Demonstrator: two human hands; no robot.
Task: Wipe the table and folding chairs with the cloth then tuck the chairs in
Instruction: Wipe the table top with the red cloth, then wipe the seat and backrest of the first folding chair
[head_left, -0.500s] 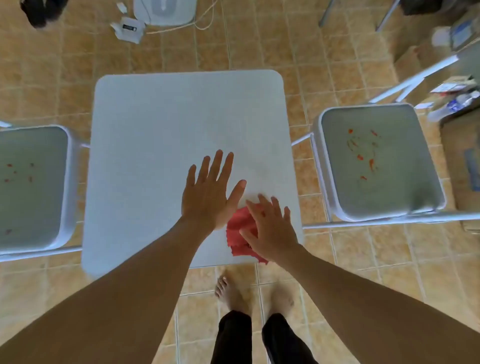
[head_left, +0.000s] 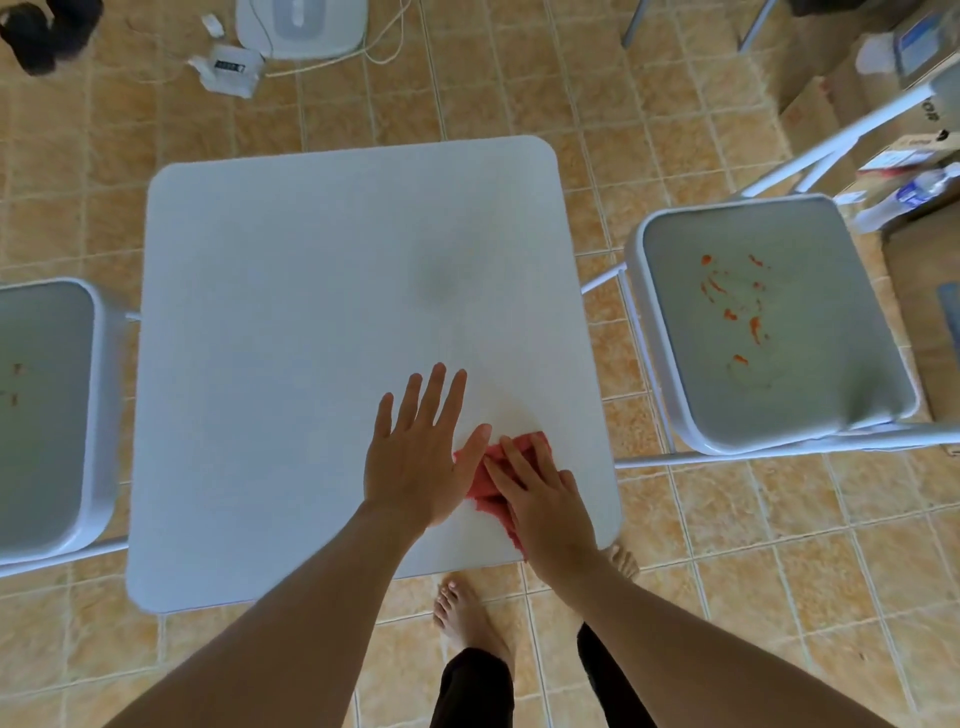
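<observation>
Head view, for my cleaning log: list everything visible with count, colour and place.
table: one, white, centre
cloth: one, red, table's near right part
folding chairs: two, white frames, grey seats, either side of the table
stains: several, red-orange, on both seats
appliance: one, white, corded, floor beyond the table
cardboard boxes: several, brown, far right
floor tiles: many, tan, all around
left hand: one, flat on the table beside the cloth
right hand: one, pressing the cloth
bare feet: two, at the table's near edge
</observation>
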